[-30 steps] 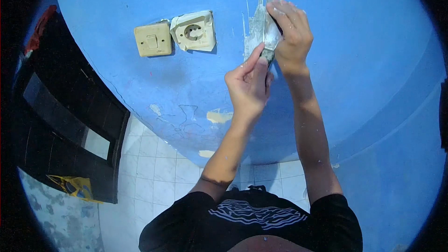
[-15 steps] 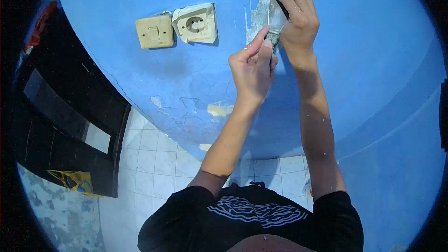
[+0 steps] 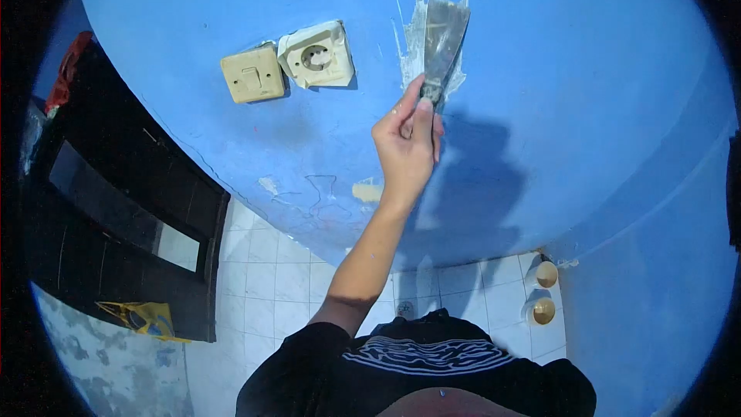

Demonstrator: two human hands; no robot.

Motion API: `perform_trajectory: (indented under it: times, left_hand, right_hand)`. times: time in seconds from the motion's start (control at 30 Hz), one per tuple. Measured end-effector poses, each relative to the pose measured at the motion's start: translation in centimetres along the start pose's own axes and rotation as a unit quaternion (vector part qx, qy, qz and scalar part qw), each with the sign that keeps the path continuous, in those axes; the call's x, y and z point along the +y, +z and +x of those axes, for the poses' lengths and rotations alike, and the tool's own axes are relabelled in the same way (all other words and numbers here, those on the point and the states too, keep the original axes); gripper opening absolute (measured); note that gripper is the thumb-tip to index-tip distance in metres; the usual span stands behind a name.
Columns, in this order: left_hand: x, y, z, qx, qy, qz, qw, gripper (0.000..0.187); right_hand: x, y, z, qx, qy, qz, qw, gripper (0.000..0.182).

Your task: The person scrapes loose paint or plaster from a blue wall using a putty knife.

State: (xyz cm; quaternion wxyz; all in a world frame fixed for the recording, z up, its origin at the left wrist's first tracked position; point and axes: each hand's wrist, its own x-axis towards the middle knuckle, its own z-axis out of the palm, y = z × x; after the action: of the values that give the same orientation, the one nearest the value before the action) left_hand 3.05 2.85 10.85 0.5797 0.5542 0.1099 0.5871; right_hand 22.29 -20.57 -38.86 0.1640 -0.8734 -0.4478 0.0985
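Observation:
My left hand point(image 3: 409, 143) is closed around the handle of a putty knife point(image 3: 445, 35), thumb and fingers near the base of the blade. The wide metal blade points up and lies over a patch of grey-white filler point(image 3: 415, 37) on the blue wall point(image 3: 556, 93). Jagged filler edges show on both sides of the blade. My right hand is out of view.
Left of the patch are a yellowed light switch point(image 3: 253, 75) and a wall socket point(image 3: 316, 56) with paper around it. Two small tubs point(image 3: 543, 310) stand on the tiled floor point(image 3: 289, 286) at the right. A dark door point(image 3: 116, 208) is at the left, with a yellow bag point(image 3: 147, 320) below.
My right hand has left the blade and dropped out of view. My left hand still grips the putty knife. The view has shifted a little, and the tubs now show.

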Motion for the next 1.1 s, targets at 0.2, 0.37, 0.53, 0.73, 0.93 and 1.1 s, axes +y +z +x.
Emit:
perform_trajectory:
  times: [0.2, 0.37, 0.53, 0.73, 0.93, 1.1]
  left_hand:
    - [0.5, -0.4, -1.4, 0.015, -0.072, -0.061, 0.995, 0.042]
    - [1.6, 1.3, -2.9, 0.014, -0.139, -0.204, 0.969, 0.049]
    - [1.3, 2.0, -1.3, 0.024, -0.115, -0.203, 0.972, 0.050]
    - [1.4, 1.0, -3.0, 0.046, -0.132, -0.186, 0.973, 0.051]
    - [2.1, 1.7, -0.9, -0.001, -0.106, -0.204, 0.973, 0.052]
    - [-0.4, -0.2, -4.3, 0.009, -0.138, -0.159, 0.978, 0.055]
  right_hand:
    - [3.1, 3.5, -2.4, 0.045, 0.045, 0.183, 0.981, 0.025]
    - [4.6, 4.6, -8.3, 0.059, 0.098, 0.319, 0.941, 0.029]
    - [4.1, 6.4, -13.2, 0.067, 0.145, 0.457, 0.875, 0.035]
    - [4.6, 7.9, -15.6, 0.082, 0.185, 0.605, 0.770, 0.041]
    - [4.6, 8.7, -18.6, 0.090, 0.226, 0.729, 0.639, 0.049]
    - [5.4, 5.2, -15.7, 0.073, 0.308, 0.791, 0.524, 0.059]
